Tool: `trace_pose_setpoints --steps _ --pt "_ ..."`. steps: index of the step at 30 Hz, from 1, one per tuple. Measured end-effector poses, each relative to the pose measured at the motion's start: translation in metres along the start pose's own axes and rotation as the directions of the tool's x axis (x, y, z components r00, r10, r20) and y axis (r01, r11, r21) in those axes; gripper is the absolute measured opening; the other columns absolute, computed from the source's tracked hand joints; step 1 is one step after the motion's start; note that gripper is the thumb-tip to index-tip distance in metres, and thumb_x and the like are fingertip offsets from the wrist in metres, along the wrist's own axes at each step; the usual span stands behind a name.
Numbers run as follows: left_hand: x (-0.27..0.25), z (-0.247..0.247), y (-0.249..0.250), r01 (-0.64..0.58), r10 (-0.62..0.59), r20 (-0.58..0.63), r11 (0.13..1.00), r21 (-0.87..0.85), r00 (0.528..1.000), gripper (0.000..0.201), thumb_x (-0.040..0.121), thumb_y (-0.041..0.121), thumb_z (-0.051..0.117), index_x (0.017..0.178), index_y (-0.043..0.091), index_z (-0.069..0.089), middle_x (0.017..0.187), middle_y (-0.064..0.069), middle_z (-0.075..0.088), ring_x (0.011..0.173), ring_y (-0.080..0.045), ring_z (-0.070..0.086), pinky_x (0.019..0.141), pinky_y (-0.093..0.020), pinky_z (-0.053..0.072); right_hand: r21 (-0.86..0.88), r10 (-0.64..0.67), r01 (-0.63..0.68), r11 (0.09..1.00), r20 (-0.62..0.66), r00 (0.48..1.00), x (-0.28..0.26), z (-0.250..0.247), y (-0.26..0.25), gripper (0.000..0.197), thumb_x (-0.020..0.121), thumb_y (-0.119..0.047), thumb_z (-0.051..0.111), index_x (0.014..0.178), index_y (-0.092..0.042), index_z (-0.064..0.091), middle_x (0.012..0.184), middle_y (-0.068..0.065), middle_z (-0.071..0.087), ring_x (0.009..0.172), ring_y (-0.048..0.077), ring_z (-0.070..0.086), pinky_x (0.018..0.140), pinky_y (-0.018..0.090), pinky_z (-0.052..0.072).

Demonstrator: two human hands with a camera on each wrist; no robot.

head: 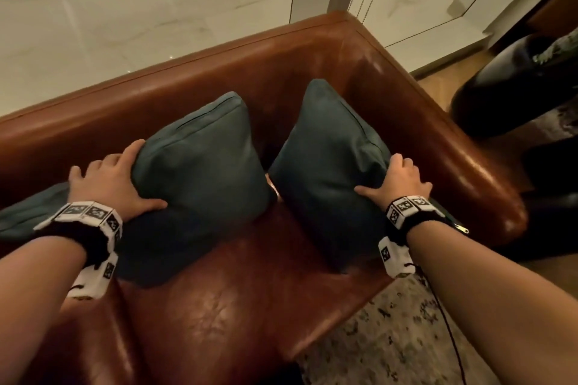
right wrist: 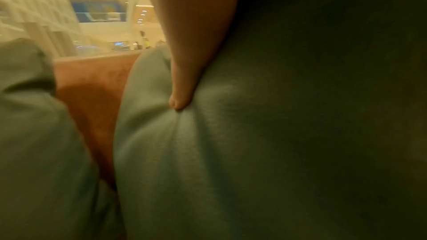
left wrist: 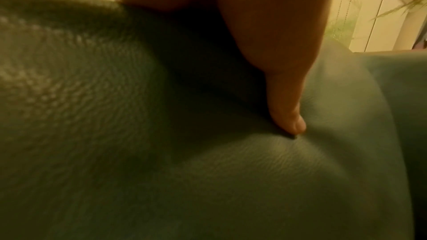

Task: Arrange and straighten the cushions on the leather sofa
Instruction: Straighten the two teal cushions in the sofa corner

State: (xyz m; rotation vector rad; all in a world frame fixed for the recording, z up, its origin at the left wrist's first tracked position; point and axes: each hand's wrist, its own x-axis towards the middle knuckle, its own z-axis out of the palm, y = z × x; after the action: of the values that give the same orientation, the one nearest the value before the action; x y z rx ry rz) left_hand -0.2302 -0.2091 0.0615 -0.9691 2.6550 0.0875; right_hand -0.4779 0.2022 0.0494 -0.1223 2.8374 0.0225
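Observation:
Two teal cushions stand on the brown leather sofa (head: 237,291), leaning toward its backrest. My left hand (head: 115,184) grips the left edge of the left cushion (head: 200,172), thumb on the front face and fingers round the side. In the left wrist view the thumb (left wrist: 286,109) dents the left cushion's fabric (left wrist: 254,180). My right hand (head: 400,181) grips the right edge of the right cushion (head: 331,162) the same way. Its thumb (right wrist: 182,87) presses into that cushion (right wrist: 254,152). A gap of sofa leather (right wrist: 92,88) separates the two cushions.
A third teal cushion (head: 28,212) lies flat at the far left under my left forearm. The sofa's right armrest (head: 463,147) stands close behind my right hand. Beyond it are a dark round vessel (head: 516,87) and patterned carpet (head: 391,337). A white wall (head: 125,9) runs behind the sofa.

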Motion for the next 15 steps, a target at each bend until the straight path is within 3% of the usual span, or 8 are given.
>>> trace_pose_setpoints --steps 3,6,7,10,13,15 --pt "-0.001 -0.001 -0.006 -0.017 0.017 0.009 0.999 -0.036 1.0 0.135 0.044 0.076 0.077 0.149 0.046 -0.002 0.153 -0.004 0.034 0.136 -0.036 0.037 0.111 -0.065 0.02 0.059 0.036 -0.04 0.997 0.067 0.997 0.003 -0.007 -0.003 0.11 0.053 -0.066 0.083 0.138 -0.024 0.026 0.141 0.011 0.039 0.132 0.036 0.039 0.103 0.063 0.034" --pt "-0.022 -0.003 -0.008 -0.1 0.087 -0.127 0.99 -0.101 0.988 0.123 0.058 0.065 0.078 0.151 0.042 0.001 0.158 -0.002 0.024 0.145 -0.033 0.022 0.116 -0.061 0.012 0.012 -0.138 0.138 0.99 -0.026 0.99 0.0 -0.025 -0.014 0.112 0.058 -0.059 0.082 0.143 -0.036 0.014 0.145 0.012 0.034 0.134 0.037 0.035 0.11 0.063 0.025" --pt "-0.036 -0.002 -0.01 -0.143 0.118 -0.2 0.983 -0.118 0.973 0.112 0.066 0.058 0.076 0.152 0.039 0.007 0.157 -0.003 0.025 0.145 -0.032 0.023 0.117 -0.059 0.012 0.013 -0.248 0.251 0.968 -0.109 0.963 -0.006 -0.033 -0.025 0.106 0.063 -0.056 0.079 0.144 -0.035 0.015 0.143 0.012 0.036 0.134 0.036 0.036 0.111 0.061 0.025" --pt "-0.089 0.01 -0.021 -0.281 0.212 -0.347 0.946 -0.162 0.913 0.074 0.082 0.041 0.056 0.15 0.032 0.026 0.149 -0.001 0.04 0.139 -0.029 0.035 0.117 -0.052 0.02 0.105 -0.514 0.555 0.825 -0.269 0.815 -0.041 -0.046 -0.072 0.08 0.077 -0.043 0.071 0.143 -0.029 0.028 0.138 0.01 0.04 0.128 0.033 0.041 0.108 0.055 0.032" --pt "-0.143 0.031 -0.058 -0.217 0.155 -0.244 0.943 -0.251 0.957 0.06 0.081 0.04 0.044 0.14 0.033 0.044 0.137 0.006 0.054 0.129 -0.022 0.049 0.112 -0.046 0.032 0.199 -0.669 0.717 0.668 -0.26 0.696 -0.09 -0.04 -0.134 0.066 0.081 -0.027 0.072 0.137 -0.026 0.037 0.131 0.008 0.043 0.114 0.026 0.052 0.098 0.052 0.043" --pt "-0.183 0.047 -0.093 -0.07 0.038 -0.092 0.922 -0.38 0.995 0.048 0.083 0.039 0.043 0.127 0.031 0.057 0.125 0.006 0.062 0.118 -0.021 0.057 0.105 -0.04 0.041 0.247 -0.77 0.789 0.563 -0.192 0.609 -0.129 -0.026 -0.177 0.049 0.081 -0.02 0.072 0.125 -0.027 0.051 0.118 0.002 0.051 0.098 0.019 0.06 0.088 0.038 0.048"
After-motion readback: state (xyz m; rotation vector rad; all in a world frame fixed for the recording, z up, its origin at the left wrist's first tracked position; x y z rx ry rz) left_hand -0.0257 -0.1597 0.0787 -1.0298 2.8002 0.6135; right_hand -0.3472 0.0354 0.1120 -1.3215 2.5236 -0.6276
